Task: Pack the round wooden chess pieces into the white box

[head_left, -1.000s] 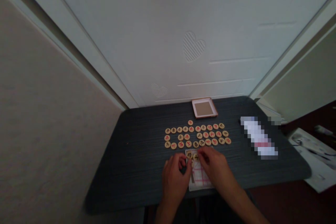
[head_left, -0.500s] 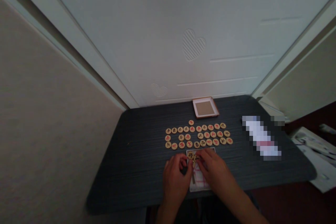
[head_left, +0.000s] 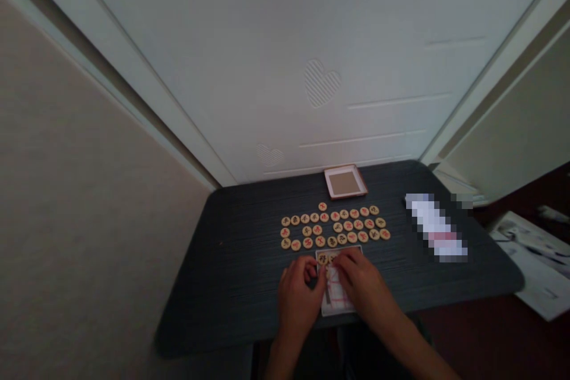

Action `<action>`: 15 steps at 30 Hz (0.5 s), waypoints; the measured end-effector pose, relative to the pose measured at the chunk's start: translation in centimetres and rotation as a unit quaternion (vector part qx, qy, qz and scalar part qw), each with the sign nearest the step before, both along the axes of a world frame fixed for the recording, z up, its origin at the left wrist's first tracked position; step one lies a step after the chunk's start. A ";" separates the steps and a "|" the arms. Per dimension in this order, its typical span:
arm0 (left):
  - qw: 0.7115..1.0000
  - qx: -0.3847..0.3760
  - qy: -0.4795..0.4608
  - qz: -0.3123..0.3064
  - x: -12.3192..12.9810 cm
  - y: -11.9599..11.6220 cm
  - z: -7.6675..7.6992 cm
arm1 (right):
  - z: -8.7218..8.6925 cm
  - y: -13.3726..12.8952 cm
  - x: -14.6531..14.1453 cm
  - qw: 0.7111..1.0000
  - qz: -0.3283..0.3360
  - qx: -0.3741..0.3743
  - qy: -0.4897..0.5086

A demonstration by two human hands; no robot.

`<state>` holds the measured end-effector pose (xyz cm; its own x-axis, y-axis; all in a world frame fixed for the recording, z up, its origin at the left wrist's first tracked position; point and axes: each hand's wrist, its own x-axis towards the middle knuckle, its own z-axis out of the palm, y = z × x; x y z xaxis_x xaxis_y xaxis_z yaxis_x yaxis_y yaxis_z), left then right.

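Observation:
Round wooden Chinese chess pieces with red or black characters lie in rows on the dark table, such as one piece (head_left: 320, 241). Below them is a shallow white box (head_left: 337, 311) with a red-lined sheet inside. A piece with a black character (head_left: 323, 259) sits in its far left corner. My left hand (head_left: 298, 297) is curled at the box's left side, its thumb against another piece (head_left: 328, 274), mostly covered. My right hand (head_left: 363, 282) reaches in from the right, fingers closed on a piece (head_left: 332, 258) beside the corner one; fingertips hide part of it.
An open box lid (head_left: 344, 183) lies at the back of the table (head_left: 236, 291), near a white panel with embossed hearts (head_left: 321, 83). A blurred-out flat item (head_left: 435, 228) lies on the right. White things (head_left: 534, 273) stand beyond the table's right edge.
The view has shifted slightly. Both hands stay over the box, and the right fingers have pushed their piece a little farther toward the box's far edge, beside the corner piece.

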<state>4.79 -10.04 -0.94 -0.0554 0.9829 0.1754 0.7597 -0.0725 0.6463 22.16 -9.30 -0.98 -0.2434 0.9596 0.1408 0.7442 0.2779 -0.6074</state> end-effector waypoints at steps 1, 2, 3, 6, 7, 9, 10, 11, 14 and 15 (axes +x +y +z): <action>1.000 0.001 0.001 -0.001 0.0 0.0 0.1 | -0.1 0.0 -0.1 1.000 -0.001 0.009 0.002; 1.000 0.002 0.002 -0.001 0.1 0.0 0.1 | -0.2 0.1 -0.1 1.000 -0.004 0.018 0.003; 1.000 0.003 0.003 0.000 0.1 0.0 0.1 | -0.4 0.1 -0.2 1.000 -0.007 0.026 0.003; 1.000 0.008 0.008 0.004 0.2 -0.1 0.2 | -0.7 0.3 -0.4 0.999 -0.009 0.039 0.000; 1.000 0.009 0.009 0.004 0.2 -0.1 0.3 | -0.7 0.4 -0.4 0.999 -0.009 0.042 -0.001; 1.000 0.013 0.006 0.001 0.2 -0.1 0.3 | -0.6 0.5 -0.5 0.999 -0.008 0.046 -0.001; 1.000 0.016 0.005 -0.001 0.2 -0.1 0.4 | -0.4 0.5 -0.5 0.999 -0.007 0.047 0.000; 1.000 0.019 0.003 -0.002 0.1 -0.1 0.4 | -0.2 0.6 -0.5 0.999 -0.006 0.049 0.000; 1.000 0.024 0.003 -0.007 0.1 -0.2 0.4 | 0.3 0.5 -0.4 0.999 -0.004 0.053 -0.002; 1.000 0.024 0.004 -0.008 0.1 -0.2 0.4 | 0.4 0.5 -0.3 0.999 -0.003 0.054 -0.001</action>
